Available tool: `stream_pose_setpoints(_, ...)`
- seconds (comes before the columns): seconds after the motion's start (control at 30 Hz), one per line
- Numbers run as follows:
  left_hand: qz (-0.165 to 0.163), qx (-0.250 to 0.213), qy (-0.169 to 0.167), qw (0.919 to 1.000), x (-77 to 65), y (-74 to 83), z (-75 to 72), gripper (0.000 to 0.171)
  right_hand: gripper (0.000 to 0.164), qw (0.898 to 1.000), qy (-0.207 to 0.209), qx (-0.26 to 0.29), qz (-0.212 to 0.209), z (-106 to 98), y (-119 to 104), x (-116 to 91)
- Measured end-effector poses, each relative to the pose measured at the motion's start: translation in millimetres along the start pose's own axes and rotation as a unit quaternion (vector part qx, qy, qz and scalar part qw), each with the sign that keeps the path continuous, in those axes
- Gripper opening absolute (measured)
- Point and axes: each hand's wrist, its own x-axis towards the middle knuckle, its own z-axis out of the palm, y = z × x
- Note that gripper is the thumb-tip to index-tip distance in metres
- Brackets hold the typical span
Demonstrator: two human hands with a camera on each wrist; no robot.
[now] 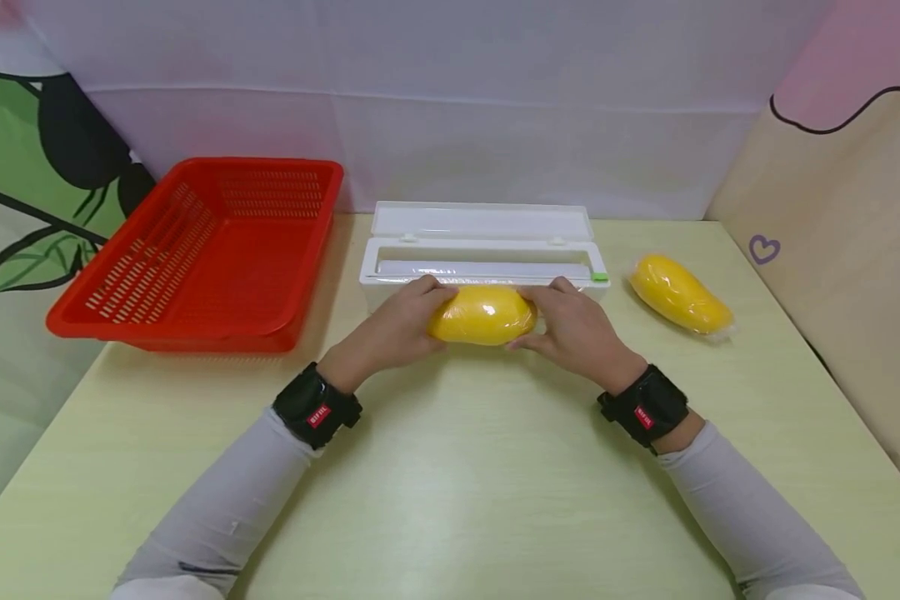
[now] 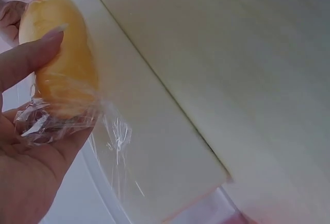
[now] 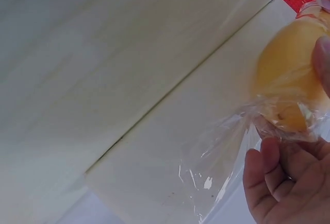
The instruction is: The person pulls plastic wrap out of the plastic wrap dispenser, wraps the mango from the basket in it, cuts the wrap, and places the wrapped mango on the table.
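A yellow mango (image 1: 483,315) is held level between both hands, just in front of the white cling film dispenser (image 1: 483,223). My left hand (image 1: 401,325) grips its left end, thumb on the near side and fingers behind. The other end is pinched by my right hand (image 1: 573,329). Clear cling film (image 2: 121,136) covers the mango and spreads loosely past its left end in the left wrist view. In the right wrist view, film (image 3: 206,177) also stretches beyond the fingers, over the dispenser's front. The dispenser's lid stands open, with the film roll (image 1: 483,268) visible inside.
A second mango (image 1: 681,293), wrapped in film, lies on the table (image 1: 450,500) to the right of the dispenser. The red plastic basket (image 1: 262,321) stands at the back left. Behind the dispenser rises a fabric-covered wall (image 1: 457,150).
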Motion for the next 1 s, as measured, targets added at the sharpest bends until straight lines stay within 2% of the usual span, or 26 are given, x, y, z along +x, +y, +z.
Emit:
stream_pose_setpoints(0.1, -0.027, -0.014, -0.019, 0.9994, 1.0, -0.5, -1.3, 0.067, 0.077, 1.0, -0.01, -0.008, -0.001, 0.0, -0.7, 0.8)
stream_pose_setpoints(0.23, -0.05, -0.038, -0.029, 0.9976, 1.7, -0.2, -1.4, 0.068, 0.077, 1.0, -0.017, -0.026, -0.006, 0.8, -1.2, 1.0)
stream_pose_setpoints(0.5, -0.022, -0.036, -0.014, 0.999, -2.7, 0.8, -3.6, 0.061, 0.074, 0.999, -0.039, -0.035, 0.008, 0.1, -2.0, 0.3)
stream_pose_setpoints(0.63, -0.02, -0.03, -0.013, 0.9993, -2.8, -1.9, -4.0, 0.059, 0.073, 0.998, -0.05, -0.039, 0.022, 1.1, -1.6, 0.5)
stream_pose_setpoints(0.77, -0.031, -0.026, -0.025, 0.9989, -0.7, -4.2, -4.9, 0.057, 0.071, 0.997, -0.059, -0.038, 0.033, 1.9, -1.3, 1.0)
stream_pose_setpoints(0.9, -0.052, -0.052, -0.03, 0.9968, -0.4, -6.3, -5.6, 0.055, 0.069, 0.996, -0.067, -0.029, 0.044, 2.1, -1.5, 1.3)
stream_pose_setpoints(1.0, -0.055, -0.064, -0.027, 0.9961, -1.2, -7.8, -5.3, 0.05, 0.069, 0.996, -0.074, -0.024, 0.05, 2.8, -1.0, 1.3)
